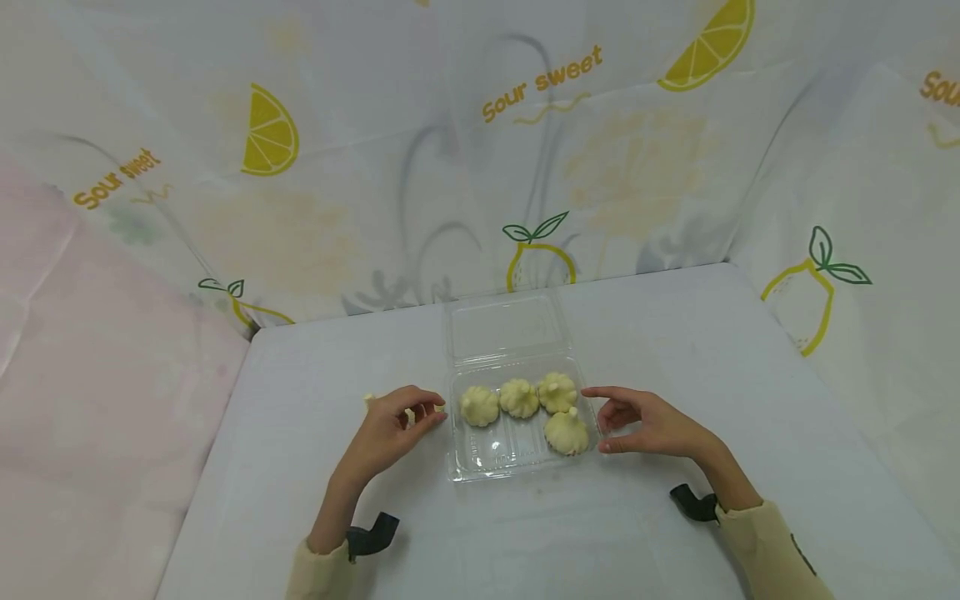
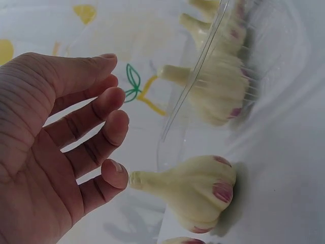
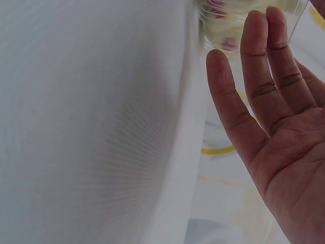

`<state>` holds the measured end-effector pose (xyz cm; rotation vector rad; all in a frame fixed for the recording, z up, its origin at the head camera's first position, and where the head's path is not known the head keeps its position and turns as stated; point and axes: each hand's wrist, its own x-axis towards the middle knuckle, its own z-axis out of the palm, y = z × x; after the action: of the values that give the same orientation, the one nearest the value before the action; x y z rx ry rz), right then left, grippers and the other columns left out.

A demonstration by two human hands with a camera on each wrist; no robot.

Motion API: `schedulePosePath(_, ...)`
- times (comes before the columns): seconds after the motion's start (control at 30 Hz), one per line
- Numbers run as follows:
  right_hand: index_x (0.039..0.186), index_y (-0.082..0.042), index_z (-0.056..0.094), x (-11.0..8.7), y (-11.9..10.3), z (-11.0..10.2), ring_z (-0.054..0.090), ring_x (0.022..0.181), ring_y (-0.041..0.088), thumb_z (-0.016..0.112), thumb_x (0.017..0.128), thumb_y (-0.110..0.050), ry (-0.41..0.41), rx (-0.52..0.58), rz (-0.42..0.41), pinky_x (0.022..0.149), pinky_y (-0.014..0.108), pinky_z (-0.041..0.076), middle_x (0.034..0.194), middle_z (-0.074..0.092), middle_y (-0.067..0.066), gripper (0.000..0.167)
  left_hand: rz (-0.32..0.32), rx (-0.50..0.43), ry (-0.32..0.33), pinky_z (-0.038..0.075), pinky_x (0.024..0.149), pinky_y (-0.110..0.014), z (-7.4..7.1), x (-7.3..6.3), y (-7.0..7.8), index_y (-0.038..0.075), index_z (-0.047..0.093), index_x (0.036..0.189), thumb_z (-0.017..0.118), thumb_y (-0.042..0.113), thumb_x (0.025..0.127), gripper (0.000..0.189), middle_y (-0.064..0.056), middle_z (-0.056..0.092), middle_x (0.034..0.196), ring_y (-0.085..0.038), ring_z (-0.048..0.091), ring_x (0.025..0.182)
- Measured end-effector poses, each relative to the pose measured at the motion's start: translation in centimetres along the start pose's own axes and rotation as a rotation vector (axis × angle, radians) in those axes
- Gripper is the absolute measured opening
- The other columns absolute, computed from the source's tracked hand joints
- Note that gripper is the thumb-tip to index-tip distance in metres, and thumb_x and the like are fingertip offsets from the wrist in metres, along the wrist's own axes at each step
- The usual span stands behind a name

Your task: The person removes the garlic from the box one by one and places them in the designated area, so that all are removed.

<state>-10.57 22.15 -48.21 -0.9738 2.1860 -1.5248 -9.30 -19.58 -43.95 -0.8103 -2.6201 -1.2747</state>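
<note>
A clear plastic clamshell box [image 1: 487, 454] lies on the table with several garlic bulbs [image 1: 480, 406] in it, three in a back row and one at front right. My left hand [image 1: 396, 423] hovers just left of the box, its fingers loosely bent and holding nothing. Below that hand, outside the box, stands a loose garlic bulb [image 2: 200, 190], its stem right at the little fingertip in the left wrist view. Part of another bulb [image 2: 187, 241] shows at that view's bottom edge. At the box's right side is my empty right hand [image 1: 652, 423], fingertips close to the wall.
The box's hinged lid [image 1: 510, 329] lies folded back toward the rear cloth. A white cloth covers the table [image 1: 300, 367], and lemon-printed cloth [image 1: 450, 167] hangs behind it and along the sides. A black strap mount [image 1: 375, 535] sits at each wrist.
</note>
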Motion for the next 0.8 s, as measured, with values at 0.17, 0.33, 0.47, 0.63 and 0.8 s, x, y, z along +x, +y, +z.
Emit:
schedulePosePath(0.17,0.142,0.005,0.044,0.0,0.0,0.1,0.065,0.084,0.025,0.081,0.081,-0.006,0.003,-0.002,-0.006,0.082,0.041,0.055,0.096,0.064,0.014,0.072,0.026,-0.011,-0.017,0.043,0.055,-0.024,0.7,0.6,0.5,0.011,0.071,0.102,0.076,0.012,0.087,0.015,0.010,0.059,0.083,-0.010,0.053,0.072)
schedulePosePath(0.33,0.143,0.003,0.044,0.0,-0.1,0.0,0.065,0.085,0.023,0.081,0.082,-0.008,0.004,0.001,-0.001,0.082,0.039,0.055,0.096,0.064,0.012,0.072,0.057,-0.023,-0.030,0.044,0.056,-0.024,1.5,1.1,0.7,0.011,0.072,0.102,0.075,0.011,0.088,0.014,0.011,0.060,0.082,-0.008,0.054,0.071)
schedulePosePath(0.47,0.142,0.004,0.044,0.1,0.0,-0.1,0.065,0.083,0.022,0.081,0.082,-0.011,-0.002,0.008,-0.017,0.082,0.039,0.055,0.093,0.064,0.011,0.073,0.064,-0.025,-0.051,0.046,0.057,-0.025,2.1,1.5,1.1,0.010,0.072,0.101,0.075,0.012,0.088,0.013,0.010,0.061,0.083,-0.008,0.054,0.072)
schedulePosePath(0.63,0.142,0.008,0.042,0.1,0.0,-0.1,0.064,0.078,0.019,0.081,0.081,-0.004,-0.011,0.019,-0.044,0.079,0.039,0.055,0.089,0.064,0.010,0.073,0.059,0.001,-0.085,0.049,0.059,-0.028,3.0,2.1,1.5,0.011,0.072,0.100,0.076,0.015,0.088,0.013,0.011,0.062,0.084,-0.007,0.056,0.074)
schedulePosePath(0.8,0.138,0.014,0.041,0.3,-0.9,0.0,0.063,0.075,0.021,0.079,0.078,0.008,-0.013,0.029,-0.055,0.075,0.040,0.056,0.085,0.062,0.015,0.072,0.069,-0.017,-0.103,0.050,0.061,-0.033,3.8,2.4,1.9,0.010,0.071,0.101,0.076,0.012,0.088,0.014,0.009,0.062,0.085,-0.006,0.055,0.074)
